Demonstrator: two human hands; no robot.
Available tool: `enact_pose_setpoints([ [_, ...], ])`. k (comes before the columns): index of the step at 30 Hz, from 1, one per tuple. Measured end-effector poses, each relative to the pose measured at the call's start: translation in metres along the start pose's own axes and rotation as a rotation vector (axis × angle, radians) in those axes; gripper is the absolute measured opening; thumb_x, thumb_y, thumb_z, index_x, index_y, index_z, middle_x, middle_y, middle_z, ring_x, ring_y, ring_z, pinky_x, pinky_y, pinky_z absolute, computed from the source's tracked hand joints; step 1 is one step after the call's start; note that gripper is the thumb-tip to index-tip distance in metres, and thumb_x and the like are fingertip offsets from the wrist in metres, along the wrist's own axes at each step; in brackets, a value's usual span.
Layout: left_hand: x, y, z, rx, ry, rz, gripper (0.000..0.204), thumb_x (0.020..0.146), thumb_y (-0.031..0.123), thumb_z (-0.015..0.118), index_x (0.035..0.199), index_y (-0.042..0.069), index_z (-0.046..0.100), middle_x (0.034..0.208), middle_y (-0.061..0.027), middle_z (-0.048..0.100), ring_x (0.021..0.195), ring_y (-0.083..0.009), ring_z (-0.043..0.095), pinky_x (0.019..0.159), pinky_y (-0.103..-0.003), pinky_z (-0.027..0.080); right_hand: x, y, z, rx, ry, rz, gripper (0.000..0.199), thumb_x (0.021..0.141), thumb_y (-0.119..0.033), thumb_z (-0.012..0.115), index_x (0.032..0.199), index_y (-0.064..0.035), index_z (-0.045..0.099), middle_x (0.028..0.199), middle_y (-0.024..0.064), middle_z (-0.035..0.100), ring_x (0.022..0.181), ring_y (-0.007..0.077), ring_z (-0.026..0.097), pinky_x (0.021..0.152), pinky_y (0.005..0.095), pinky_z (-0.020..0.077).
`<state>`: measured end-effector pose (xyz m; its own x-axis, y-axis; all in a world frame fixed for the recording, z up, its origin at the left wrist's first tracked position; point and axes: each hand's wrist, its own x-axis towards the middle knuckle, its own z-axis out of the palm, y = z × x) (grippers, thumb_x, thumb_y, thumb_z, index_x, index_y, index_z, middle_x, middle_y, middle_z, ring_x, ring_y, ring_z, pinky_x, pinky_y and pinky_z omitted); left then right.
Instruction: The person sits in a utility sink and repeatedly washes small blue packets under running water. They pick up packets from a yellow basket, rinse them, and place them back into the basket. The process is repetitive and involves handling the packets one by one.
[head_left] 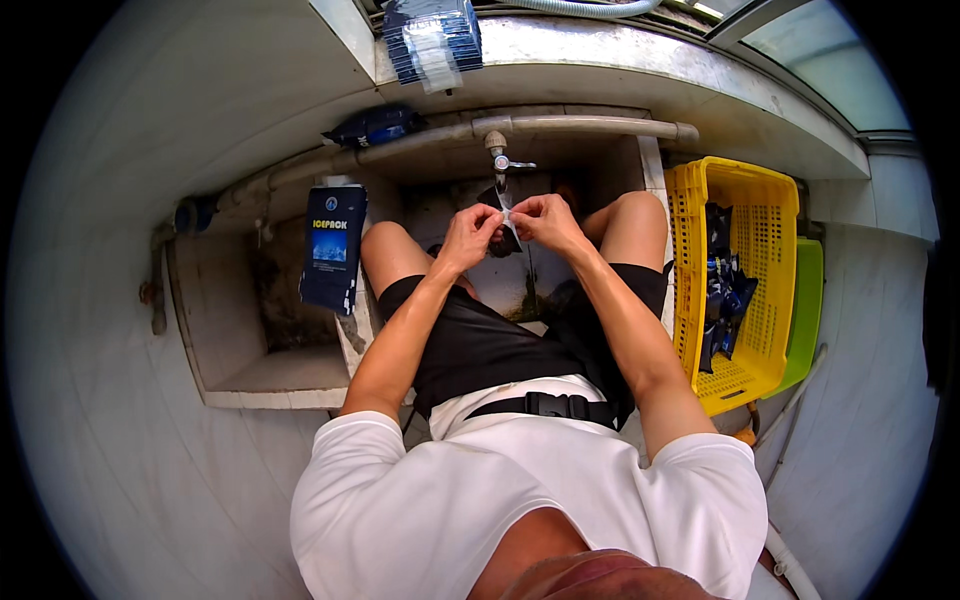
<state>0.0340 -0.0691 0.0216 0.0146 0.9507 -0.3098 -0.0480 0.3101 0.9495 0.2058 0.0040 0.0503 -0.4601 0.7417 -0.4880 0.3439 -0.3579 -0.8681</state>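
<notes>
Between my knees, my left hand (473,236) and my right hand (548,222) pinch the upper edge of a dark ice pack pouch (511,238), one from each side. Their fingertips nearly meet at its top, where a pale, silvery strip shows. The pouch hangs just below the tap (499,165), which has a small lever handle. Whether water is running into it I cannot tell. A stack of flat navy ice pack pouches (335,250) rests on the basin divider beside my left knee.
To my right stands a yellow perforated crate (778,300) holding several filled dark pouches (728,300), with a green bin (806,320) next to it. Another pouch stack (432,45) sits on the ledge above. A dark filled pouch (375,126) lies by the pipe (590,125). A second basin (285,372) is at left.
</notes>
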Motion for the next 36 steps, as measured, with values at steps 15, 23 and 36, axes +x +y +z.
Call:
enact_pose_setpoints([
  [15, 0.071, -0.01, -0.023, -0.096, 0.072, -0.328, 0.018, 0.091, 0.017, 0.055, 0.08, 0.004, 0.059, 0.069, -0.0005, 0.056, 0.059, -0.0102, 0.053, 0.055, -0.025, 0.047, 0.077, 0.022, -0.001, 0.303, 0.062, 0.349, 0.008, 0.083, 0.002, 0.061, 0.079, -0.0019, 0.067, 0.069, 0.0043, 0.064, 0.057, 0.0105, 0.058, 0.05, 0.0224, 0.0469],
  [23, 0.066, -0.004, -0.027, 0.483, 0.145, 0.026, 0.026, 0.088, 0.022, 0.053, 0.078, 0.001, 0.065, 0.064, -0.0044, 0.06, 0.057, -0.0115, 0.056, 0.054, -0.029, 0.044, 0.057, 0.01, 0.004, 0.262, 0.131, 0.04, 0.015, 0.08, 0.0, 0.062, 0.093, 0.0037, 0.068, 0.07, 0.0033, 0.063, 0.061, 0.0118, 0.058, 0.055, 0.025, 0.0478],
  [36, 0.073, -0.003, -0.017, -0.002, 0.103, -0.184, 0.02, 0.087, 0.018, 0.056, 0.081, 0.001, 0.064, 0.068, -0.0034, 0.059, 0.059, -0.0106, 0.053, 0.053, -0.025, 0.042, 0.027, 0.006, 0.02, -0.649, 0.444, -0.241, 0.021, 0.075, -0.025, 0.069, 0.084, -0.0056, 0.072, 0.075, 0.0182, 0.066, 0.072, 0.0356, 0.066, 0.067, 0.0416, 0.0515],
])
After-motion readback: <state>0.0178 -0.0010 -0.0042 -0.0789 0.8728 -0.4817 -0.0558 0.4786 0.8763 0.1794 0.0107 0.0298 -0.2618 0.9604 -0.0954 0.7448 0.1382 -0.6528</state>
